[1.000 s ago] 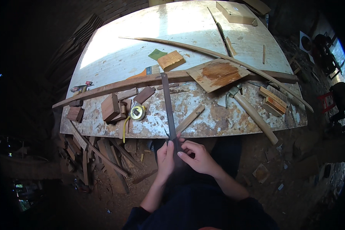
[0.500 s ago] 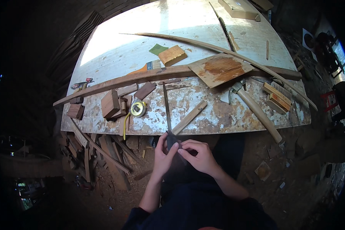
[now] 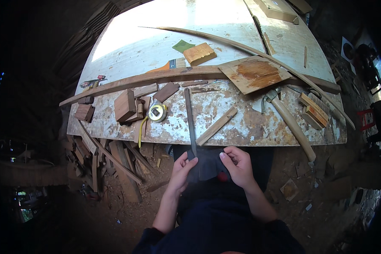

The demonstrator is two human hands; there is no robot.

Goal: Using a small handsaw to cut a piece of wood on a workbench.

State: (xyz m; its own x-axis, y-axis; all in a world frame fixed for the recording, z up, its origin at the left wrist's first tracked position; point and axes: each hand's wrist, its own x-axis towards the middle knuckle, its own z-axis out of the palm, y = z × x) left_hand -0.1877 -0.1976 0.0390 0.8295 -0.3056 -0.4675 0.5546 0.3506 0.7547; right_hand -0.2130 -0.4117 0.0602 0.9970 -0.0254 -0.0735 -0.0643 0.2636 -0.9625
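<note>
My left hand (image 3: 180,172) pinches a long dark narrow strip (image 3: 190,122) together with a dark grey sheet (image 3: 207,167). The strip points away from me over the table's front edge. My right hand (image 3: 240,169) pinches the sheet's right side, so it is spread between my hands. A pale wooden stick (image 3: 216,126) lies just beyond them. A yellow tape measure (image 3: 158,112) rests left of the strip, and a wooden-handled hammer (image 3: 290,127) lies to the right, its handle over the front edge.
The worn white table (image 3: 152,46) carries wood blocks (image 3: 125,106), long battens (image 3: 106,89), a square board (image 3: 254,73), a brush (image 3: 173,63), a green scrap (image 3: 183,45) and a cardboard box (image 3: 277,10). Offcuts (image 3: 120,167) litter the floor at left. A red stool (image 3: 364,118) stands at right.
My hands have moved apart, the right one rightward, opening out the dark sheet that was bunched around the strip. The table sits higher in the view.
</note>
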